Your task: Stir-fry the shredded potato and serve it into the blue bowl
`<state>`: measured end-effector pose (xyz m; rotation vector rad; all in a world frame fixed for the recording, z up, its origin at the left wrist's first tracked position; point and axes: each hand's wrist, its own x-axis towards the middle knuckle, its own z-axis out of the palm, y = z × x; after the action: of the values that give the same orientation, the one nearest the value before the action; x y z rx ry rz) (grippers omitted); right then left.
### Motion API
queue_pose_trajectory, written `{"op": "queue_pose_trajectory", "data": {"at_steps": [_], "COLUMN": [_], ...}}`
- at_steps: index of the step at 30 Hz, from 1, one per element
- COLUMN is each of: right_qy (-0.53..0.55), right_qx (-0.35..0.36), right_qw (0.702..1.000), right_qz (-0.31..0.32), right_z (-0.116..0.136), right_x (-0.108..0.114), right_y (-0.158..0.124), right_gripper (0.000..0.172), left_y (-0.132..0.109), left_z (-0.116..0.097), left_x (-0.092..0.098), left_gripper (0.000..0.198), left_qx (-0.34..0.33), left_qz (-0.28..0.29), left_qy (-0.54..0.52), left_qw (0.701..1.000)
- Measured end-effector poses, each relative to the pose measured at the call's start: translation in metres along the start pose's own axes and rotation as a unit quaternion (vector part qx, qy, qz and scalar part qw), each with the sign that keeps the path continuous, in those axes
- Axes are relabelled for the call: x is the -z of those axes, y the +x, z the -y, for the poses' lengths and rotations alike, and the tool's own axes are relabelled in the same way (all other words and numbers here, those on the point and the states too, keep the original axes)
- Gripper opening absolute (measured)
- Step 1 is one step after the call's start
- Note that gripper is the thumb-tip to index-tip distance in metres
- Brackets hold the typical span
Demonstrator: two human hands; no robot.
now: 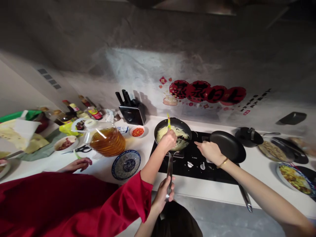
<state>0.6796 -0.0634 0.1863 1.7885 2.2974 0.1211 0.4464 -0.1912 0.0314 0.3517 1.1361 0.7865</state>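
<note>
My left hand (165, 190) is closed round the long metal handle (170, 168) of a black frying pan (184, 125) holding pale shredded food, on the left side of a black hob (197, 164). My right hand (209, 151), with a bangle at the wrist, grips a thin dark utensil (189, 140) that reaches into the pan from the right. A co-worker in a red sleeve (128, 200) holds a small yellow-green packet (169, 123) over the pan. Their other hand (77, 164) rests on the white counter.
An empty black pan (228, 146) sits on the hob's right. A blue patterned bowl (125, 163), a large oil bottle (107, 141), a dish of red chilli (137, 132), scissors (82, 149) and a knife block (130, 110) stand left. Plates of food (295, 177) lie right.
</note>
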Motion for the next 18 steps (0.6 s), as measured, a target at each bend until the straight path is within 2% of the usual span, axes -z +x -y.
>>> {"op": "queue_pose_trajectory", "data": {"at_steps": [3, 5, 10, 13, 16, 18], "right_qy": [0.009, 0.008, 0.007, 0.008, -0.003, -0.018], "right_qx": [-0.038, -0.045, 0.001, 0.012, 0.021, 0.059], "right_qw": [0.999, 0.999, 1.0, 0.999, 0.999, 0.997], "right_qz": [-0.016, -0.019, 0.029, 0.042, 0.045, 0.045], "right_z": [0.004, 0.004, 0.017, 0.013, -0.006, -0.018], "right_x": [-0.006, -0.006, -0.004, 0.006, 0.023, 0.034], "right_y": [0.014, 0.024, 0.04, 0.036, 0.023, 0.015], "right_gripper": [0.04, 0.042, 0.045, 0.041, 0.036, 0.034], "left_y": [0.006, 0.007, 0.006, 0.006, 0.006, 0.005], "left_z": [0.007, 0.009, 0.007, 0.005, 0.003, 0.003], "left_x": [0.006, 0.008, 0.008, 0.006, 0.004, 0.003], "left_gripper": [0.047, 0.052, 0.055, 0.059, 0.063, 0.064], "left_qx": [-0.045, -0.049, -0.041, -0.034, -0.036, -0.031], "left_qz": [0.041, 0.057, 0.055, 0.046, 0.041, 0.039], "left_qy": [-0.02, -0.025, -0.017, -0.017, -0.017, -0.019], "left_qw": [0.998, 0.997, 0.998, 0.998, 0.998, 0.999]}}
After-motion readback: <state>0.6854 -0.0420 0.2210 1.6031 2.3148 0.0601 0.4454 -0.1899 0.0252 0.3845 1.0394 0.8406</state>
